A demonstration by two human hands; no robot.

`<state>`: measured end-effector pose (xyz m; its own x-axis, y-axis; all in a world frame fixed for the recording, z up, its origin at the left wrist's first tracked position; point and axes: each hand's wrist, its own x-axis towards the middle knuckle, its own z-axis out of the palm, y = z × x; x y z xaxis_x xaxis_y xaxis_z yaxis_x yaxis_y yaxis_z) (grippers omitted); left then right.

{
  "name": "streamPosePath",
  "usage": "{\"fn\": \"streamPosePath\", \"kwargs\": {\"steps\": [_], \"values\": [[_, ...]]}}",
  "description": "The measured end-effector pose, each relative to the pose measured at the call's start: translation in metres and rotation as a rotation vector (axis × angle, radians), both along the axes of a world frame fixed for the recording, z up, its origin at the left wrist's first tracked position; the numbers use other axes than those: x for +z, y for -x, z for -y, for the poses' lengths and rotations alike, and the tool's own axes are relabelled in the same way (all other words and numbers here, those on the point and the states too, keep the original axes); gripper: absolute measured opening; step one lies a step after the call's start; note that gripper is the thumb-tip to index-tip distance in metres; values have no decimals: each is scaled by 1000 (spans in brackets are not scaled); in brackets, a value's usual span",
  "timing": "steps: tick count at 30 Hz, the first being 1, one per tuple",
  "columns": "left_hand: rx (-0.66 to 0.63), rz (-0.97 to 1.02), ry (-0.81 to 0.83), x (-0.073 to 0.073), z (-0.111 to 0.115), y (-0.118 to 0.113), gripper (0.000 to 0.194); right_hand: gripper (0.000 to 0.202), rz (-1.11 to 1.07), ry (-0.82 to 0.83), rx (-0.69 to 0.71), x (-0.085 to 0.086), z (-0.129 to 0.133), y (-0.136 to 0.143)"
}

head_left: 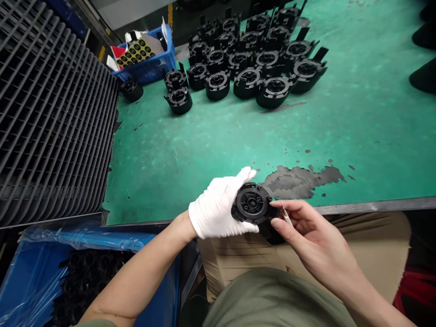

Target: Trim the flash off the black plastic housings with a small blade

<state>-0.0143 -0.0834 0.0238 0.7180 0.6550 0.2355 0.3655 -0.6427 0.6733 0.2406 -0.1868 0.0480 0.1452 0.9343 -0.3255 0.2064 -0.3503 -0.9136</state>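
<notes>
My left hand (221, 206), in a white glove, wraps round a round black plastic housing (252, 203) just over the table's front edge. The housing's face, with concentric rings and a central hub, is turned up towards me. At its right rim is my bare right hand (303, 227), thumb and forefinger bent close to the edge. Within the curled fingers of that hand sits a small, slim, light-coloured tool (286, 217) with a thin point; its exact kind cannot be made out. Several similar black housings (247, 81) stand grouped at the back of the green table (211, 141).
A blue bin (150, 68) holding sheets of round yellow-and-black stickers stands at the back left. Stacked dark grid racks (51, 113) line the left side. Below them is a blue crate (34, 268) with plastic film and black parts. Dark cone-shaped parts (424, 75) are at far right.
</notes>
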Motion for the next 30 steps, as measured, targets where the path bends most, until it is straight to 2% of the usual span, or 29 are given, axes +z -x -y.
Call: {"fn": "streamPosePath", "kwargs": {"steps": [5, 12, 19, 25, 30], "values": [[66, -83, 106, 0, 1, 1, 152, 60, 32, -17, 4, 0, -1, -1], [83, -84, 170, 5, -2, -5, 148, 66, -17, 35, -11, 5, -4, -2], [95, -51, 150, 3, -2, -5, 155, 68, -88, 102, -42, 3, -3, -4], [100, -12, 156, -2, -1, -3, 147, 73, -112, 112, -85, -1, -4, -4], [115, -14, 186, -1, -1, -2, 149, 80, -162, 140, -118, -2, -5, -3]]}}
